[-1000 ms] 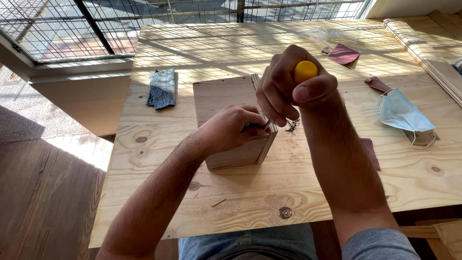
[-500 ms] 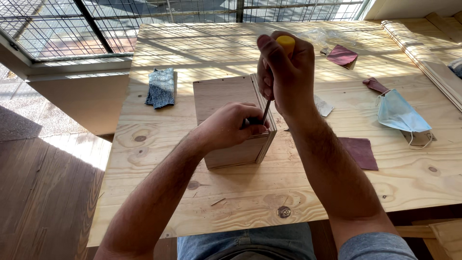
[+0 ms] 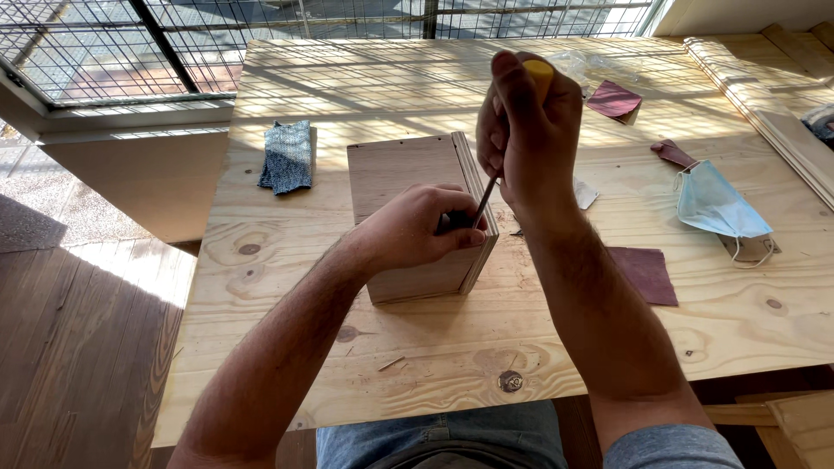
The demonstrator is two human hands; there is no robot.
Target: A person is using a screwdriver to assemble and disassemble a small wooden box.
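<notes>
A plain wooden box (image 3: 401,175) stands on the plywood table (image 3: 434,347) in front of me. My left hand (image 3: 415,230) rests on the box's top right edge, fingers pinched around a small dark part at the edge. My right hand (image 3: 528,130) is closed around a screwdriver with a yellow handle (image 3: 540,73), held upright above the box. The screwdriver's thin metal shaft (image 3: 483,201) slants down to the spot under my left fingers. What the tip touches is hidden by those fingers.
A folded blue cloth (image 3: 287,155) lies left of the box. A light blue face mask (image 3: 718,206) lies at the right, with dark red sandpaper sheets (image 3: 645,274) near it and farther back. A window grille (image 3: 174,43) runs behind the table. Wooden floor lies at the left.
My right hand has risen and turned upright over the box edge, bringing the screwdriver from a tilted hold to near vertical. My left hand has stayed on the box.
</notes>
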